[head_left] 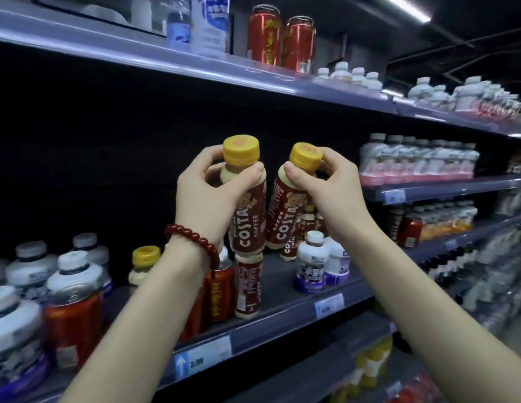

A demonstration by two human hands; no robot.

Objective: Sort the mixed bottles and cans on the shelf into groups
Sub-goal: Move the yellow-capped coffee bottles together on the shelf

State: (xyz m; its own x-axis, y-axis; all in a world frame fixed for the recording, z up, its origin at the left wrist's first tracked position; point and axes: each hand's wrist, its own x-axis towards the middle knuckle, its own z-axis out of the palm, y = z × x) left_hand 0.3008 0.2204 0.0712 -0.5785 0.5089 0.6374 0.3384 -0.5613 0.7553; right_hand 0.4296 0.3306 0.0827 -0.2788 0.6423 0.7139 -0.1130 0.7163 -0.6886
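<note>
Both arms raised, left hand (207, 196) and right hand (329, 190) side by side, fingers curled closed.

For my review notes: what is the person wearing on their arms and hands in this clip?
Both forearms are bare, with no sleeves in view. The left hand has a bracelet of round, glossy dark red beads on its wrist. The right hand and its wrist carry nothing: no watch or glove shows. No rings or gloves can be seen on either hand.

My left hand (207, 196) grips one Costa bottle (247, 210) by its neck. My right hand (326, 187) grips another (288, 210), both above the shelf (282, 292).
</note>
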